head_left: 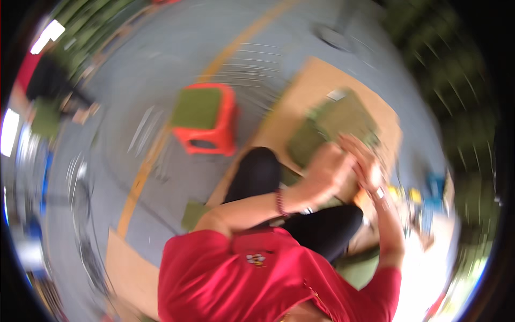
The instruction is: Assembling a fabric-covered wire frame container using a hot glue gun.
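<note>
My left hand [328, 170] and my right hand [365, 160] meet in front of me, over the near edge of a stack of olive-green pieces [346, 115]. Both look closed, with curled fingers pressed close together. Motion blur hides what lies between them, if anything. A dark red beaded bracelet [279, 203] circles my left wrist; a pale band [380, 192] is on my right. The flat green pieces rest on a light brown board [314, 72], and a small white label [336, 95] lies on top of them.
Left of the board stands a red plastic stool [228, 115] with a green seat pad [197, 108]. An orange line [142, 180] crosses the grey floor. Green stacks [450, 80] line the right side. A person's hand [83, 114] shows at far left. A round stand base [333, 37] stands beyond.
</note>
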The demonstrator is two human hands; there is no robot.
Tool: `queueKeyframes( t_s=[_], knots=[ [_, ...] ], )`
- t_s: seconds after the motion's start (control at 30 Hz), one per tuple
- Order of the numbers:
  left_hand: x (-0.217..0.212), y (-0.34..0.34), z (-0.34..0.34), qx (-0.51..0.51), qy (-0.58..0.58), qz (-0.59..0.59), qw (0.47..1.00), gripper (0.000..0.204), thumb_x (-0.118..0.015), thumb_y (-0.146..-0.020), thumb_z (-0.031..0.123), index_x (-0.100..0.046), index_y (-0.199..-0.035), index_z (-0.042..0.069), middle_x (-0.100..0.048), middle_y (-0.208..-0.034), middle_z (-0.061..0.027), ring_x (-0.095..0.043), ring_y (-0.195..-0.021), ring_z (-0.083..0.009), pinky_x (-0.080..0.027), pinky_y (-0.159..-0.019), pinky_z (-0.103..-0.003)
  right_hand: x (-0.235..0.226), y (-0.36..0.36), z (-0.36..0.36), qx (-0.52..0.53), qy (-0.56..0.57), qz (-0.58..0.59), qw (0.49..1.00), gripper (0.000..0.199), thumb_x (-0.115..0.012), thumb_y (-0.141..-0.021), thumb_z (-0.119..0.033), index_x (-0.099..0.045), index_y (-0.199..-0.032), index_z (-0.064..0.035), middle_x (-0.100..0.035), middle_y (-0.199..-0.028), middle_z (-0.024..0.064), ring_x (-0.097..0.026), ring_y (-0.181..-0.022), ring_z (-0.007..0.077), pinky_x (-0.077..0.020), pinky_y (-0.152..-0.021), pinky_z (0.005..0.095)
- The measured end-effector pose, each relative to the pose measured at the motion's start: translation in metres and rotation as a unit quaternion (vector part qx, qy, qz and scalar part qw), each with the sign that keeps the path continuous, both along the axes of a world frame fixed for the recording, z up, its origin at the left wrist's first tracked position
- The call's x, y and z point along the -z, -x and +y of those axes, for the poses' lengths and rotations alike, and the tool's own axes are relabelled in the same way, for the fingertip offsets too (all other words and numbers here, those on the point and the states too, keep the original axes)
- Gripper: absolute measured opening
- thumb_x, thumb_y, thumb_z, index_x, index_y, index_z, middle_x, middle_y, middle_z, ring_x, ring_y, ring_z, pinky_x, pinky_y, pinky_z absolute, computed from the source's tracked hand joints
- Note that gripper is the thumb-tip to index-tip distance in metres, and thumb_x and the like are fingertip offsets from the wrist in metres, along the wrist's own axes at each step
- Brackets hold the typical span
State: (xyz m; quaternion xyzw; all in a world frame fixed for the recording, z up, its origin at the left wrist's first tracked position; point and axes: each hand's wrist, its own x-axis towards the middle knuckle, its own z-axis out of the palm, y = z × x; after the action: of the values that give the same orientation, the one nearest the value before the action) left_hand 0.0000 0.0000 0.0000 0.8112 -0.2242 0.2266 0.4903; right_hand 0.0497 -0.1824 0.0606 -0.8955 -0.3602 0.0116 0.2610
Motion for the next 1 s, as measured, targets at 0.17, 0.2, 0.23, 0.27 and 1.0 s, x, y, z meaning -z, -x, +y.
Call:
queueKeyframes(
  t_s=[0.17,0.2,0.23,0.27,1.0],
  knots=[
    [-0.028,-0.023,-0.061,0.041,0.033,-0.007,0.999,0.034,-0.072,-0.076,-0.006,-0.062,-0.107,0.003,-0.063,-0.083,-0.0091,-0.058,-0.089,-0.0302,-0.047,-0.094,-0.044,-0.04,0.03,-0.088,0.178,-0.097,-0.219,0.955,0.028,-0.067,-0.082,0.005,-0.067,-0.109,0.0026,-0.067,-0.115,0.018,-0.064,-0.112,0.0342,-0.0517,-0.096,0.0422],
    [0.015,-0.127,-0.023,0.099,0.002,-0.122,0.988,0.035,-0.072,-0.076,-0.006,-0.062,-0.109,0.002,-0.064,-0.082,-0.0089,-0.059,-0.086,-0.029,-0.047,-0.097,-0.046,0.028,-0.038,-0.053,0.195,-0.098,-0.314,0.924,0.028,-0.068,-0.08,0.005,-0.067,-0.109,0.0025,-0.067,-0.113,0.0178,-0.064,-0.111,0.0344,-0.0524,-0.094,0.0425],
    [0.033,-0.132,-0.025,0.084,0.0,-0.135,0.987,0.035,-0.072,-0.077,-0.006,-0.062,-0.11,0.001,-0.065,-0.081,-0.0083,-0.059,-0.084,-0.0278,-0.047,-0.097,-0.047,0.053,-0.044,-0.054,0.164,-0.078,-0.319,0.93,0.029,-0.07,-0.079,0.005,-0.067,-0.108,0.0024,-0.067,-0.112,0.0176,-0.064,-0.11,0.0345,-0.0532,-0.093,0.0428],
    [0.033,-0.13,-0.023,0.081,-0.01,-0.142,0.986,0.035,-0.071,-0.078,-0.006,-0.062,-0.111,0.001,-0.064,-0.081,-0.008,-0.059,-0.084,-0.0274,-0.047,-0.097,-0.047,0.059,-0.043,-0.049,0.153,-0.08,-0.32,0.932,0.03,-0.07,-0.077,0.003,-0.067,-0.108,0.003,-0.067,-0.112,0.0174,-0.064,-0.11,0.0347,-0.0533,-0.093,0.0427],
    [0.023,-0.116,0.004,0.133,-0.072,-0.111,0.982,0.036,-0.071,-0.08,-0.004,-0.059,-0.114,0.0,-0.061,-0.082,-0.008,-0.058,-0.085,-0.0278,-0.049,-0.096,-0.048,0.037,-0.088,-0.04,-0.115,0.144,-0.267,0.946,0.018,-0.062,-0.078,-0.011,-0.06,-0.093,-0.0021,-0.061,-0.089,0.0094,-0.066,-0.087,0.0247,-0.0556,-0.072,0.0355]
  ],
)
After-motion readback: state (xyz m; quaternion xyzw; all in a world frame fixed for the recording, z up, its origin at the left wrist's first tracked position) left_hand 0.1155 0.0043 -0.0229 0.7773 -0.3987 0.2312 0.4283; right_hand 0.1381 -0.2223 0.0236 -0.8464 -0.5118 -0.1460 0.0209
